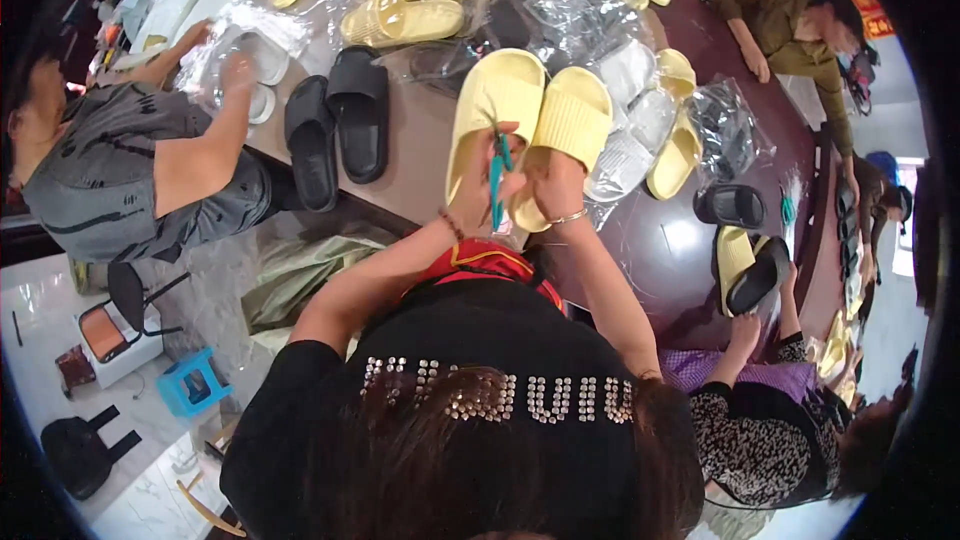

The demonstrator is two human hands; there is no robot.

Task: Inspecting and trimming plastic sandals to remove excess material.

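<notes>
Head camera view, looking down over the wearer's dark hair and black studded top onto a long dark brown glossy table in a room with a pale marbled floor. The left hand and right hand meet at the near table edge, both closed around the heel ends of a pair of pale yellow ribbed foam slippers held side by side with toes pointing away. The left hand also pinches small teal-handled snips, which stand upright between the two hands. Just how the right fingers lie on the sole is hidden.

Left of the grip, a pair of matte black rubber slippers lies flat on the table. Beyond the grip, crinkled clear plastic bags hold more yellow slippers, and to its right grey-white slippers sit in similar wrap.

Further left, a person in a grey shirt presses on a bagged white slipper. Right of the grip, another person's hand rests by a yellow and a black slipper. On the floor, lower left, stands a small blue plastic stool.
</notes>
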